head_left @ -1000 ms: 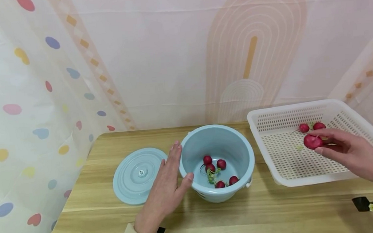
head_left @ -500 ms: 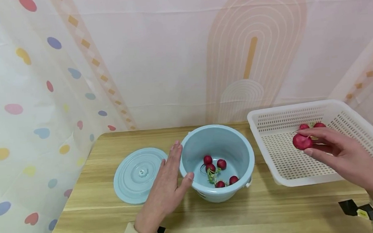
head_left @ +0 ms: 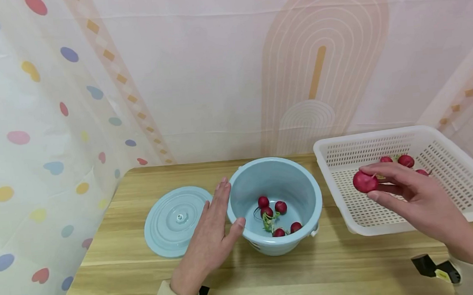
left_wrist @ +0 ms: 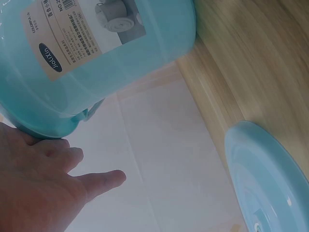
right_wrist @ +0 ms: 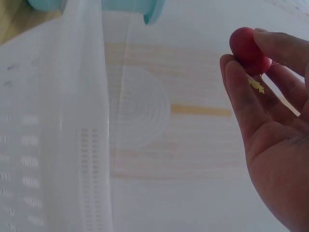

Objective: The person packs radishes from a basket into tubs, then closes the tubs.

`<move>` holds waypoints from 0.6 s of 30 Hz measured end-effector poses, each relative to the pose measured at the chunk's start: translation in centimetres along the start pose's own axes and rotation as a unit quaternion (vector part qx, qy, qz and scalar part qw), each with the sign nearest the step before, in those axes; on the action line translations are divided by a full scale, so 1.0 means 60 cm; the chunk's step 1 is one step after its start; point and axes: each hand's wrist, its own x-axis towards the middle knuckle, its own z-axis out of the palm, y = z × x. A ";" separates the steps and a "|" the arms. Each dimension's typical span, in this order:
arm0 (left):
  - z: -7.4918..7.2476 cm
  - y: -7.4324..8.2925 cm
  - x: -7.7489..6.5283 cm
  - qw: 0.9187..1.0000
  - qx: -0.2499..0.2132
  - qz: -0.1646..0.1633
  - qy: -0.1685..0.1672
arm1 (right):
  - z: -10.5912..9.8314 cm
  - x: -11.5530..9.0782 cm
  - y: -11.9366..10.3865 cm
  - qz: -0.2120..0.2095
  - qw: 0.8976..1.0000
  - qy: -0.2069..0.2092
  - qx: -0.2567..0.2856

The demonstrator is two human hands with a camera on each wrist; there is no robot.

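A red radish (head_left: 365, 182) is pinched between the thumb and fingers of my right hand (head_left: 417, 198), above the left part of a white perforated basket (head_left: 413, 225). In the right wrist view, a pale yellow-green stem stub (right_wrist: 256, 84) shows under the held radish. My left hand (head_left: 208, 240), fingers extended, touches the left rim of a light blue bucket (head_left: 273, 161). Several radishes (head_left: 280, 207) lie on the bucket's bottom, some with green leaf stubs. More radishes (head_left: 406, 161) lie in the basket, one of them partly behind my right hand.
A round light blue lid (head_left: 172, 231) lies on the wooden table (head_left: 115, 249), left of the bucket and partly behind my left hand. A patterned cloth (head_left: 197, 76) hangs behind the table. In the left wrist view, a printed label (left_wrist: 72, 38) covers part of the bucket's side.
My right hand has moved left with the radish, from the middle of the basket toward its left side. Another radish in the basket has come into sight behind it. The left hand stays put.
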 end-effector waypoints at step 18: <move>0.001 -0.002 0.001 1.000 0.008 0.000 0.000 | 0.056 0.028 -0.028 -0.041 0.998 -0.011 0.055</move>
